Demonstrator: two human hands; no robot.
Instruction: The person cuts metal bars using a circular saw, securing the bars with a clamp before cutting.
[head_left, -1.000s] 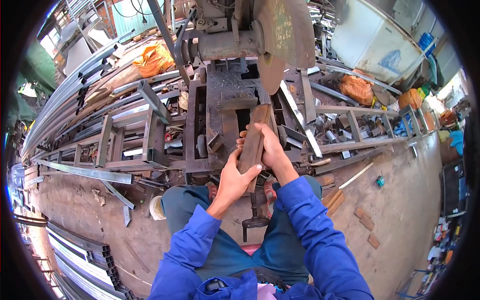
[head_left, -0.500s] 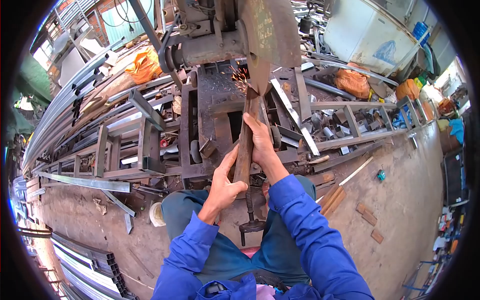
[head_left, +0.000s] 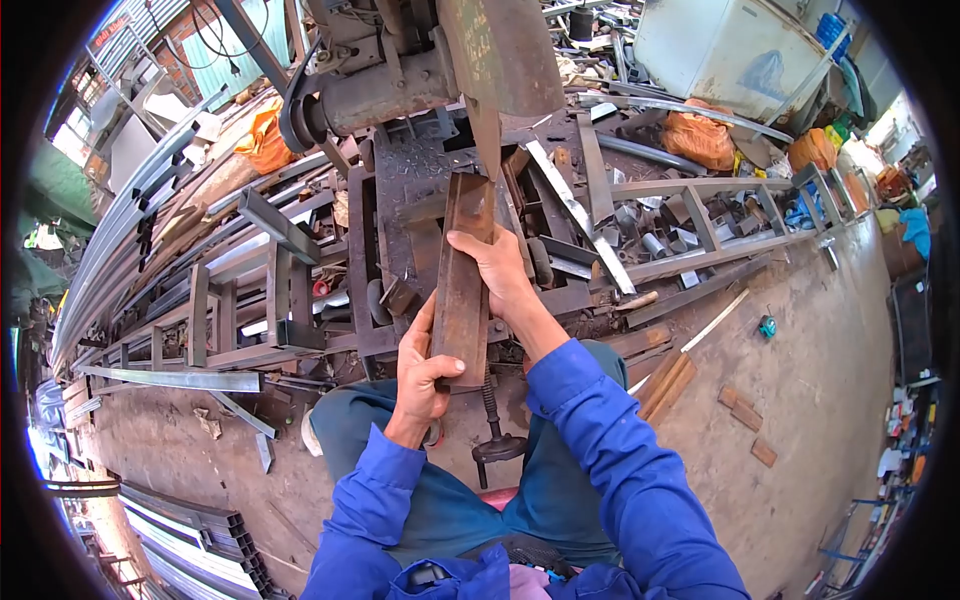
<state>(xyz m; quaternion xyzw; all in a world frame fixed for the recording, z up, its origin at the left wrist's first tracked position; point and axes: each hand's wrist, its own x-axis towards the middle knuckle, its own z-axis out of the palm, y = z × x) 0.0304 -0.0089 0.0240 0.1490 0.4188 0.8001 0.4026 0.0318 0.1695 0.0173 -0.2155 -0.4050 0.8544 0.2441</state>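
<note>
A short length of rusty angle iron [head_left: 460, 315] lies slanted across both hands, its upper end just left of the cut-off saw's blade [head_left: 486, 140]. My left hand [head_left: 420, 378] grips its lower end, thumb on top and fingers along the left edge. Higher up, my right hand [head_left: 503, 275] is closed around its right side, with the thumb across the face. Above hangs the saw's worn blade guard [head_left: 505, 55]. Beneath the iron is the saw's dark metal base [head_left: 405, 215]. A vise screw with a round handwheel [head_left: 497, 447] sticks out towards my knees.
Welded steel frames [head_left: 705, 235] flank the saw on the right, with metal offcuts among them. Long steel profiles [head_left: 130, 250] are stacked at the left. On the floor lie wood pieces [head_left: 740, 408] and a teal tape measure [head_left: 767, 327]. Orange bags [head_left: 697, 138] sit farther back.
Sparks flew where the blade met the angle iron; none show now. Both hands have drawn the iron left off the blade and turned its broad face up. The view has shifted slightly.
</note>
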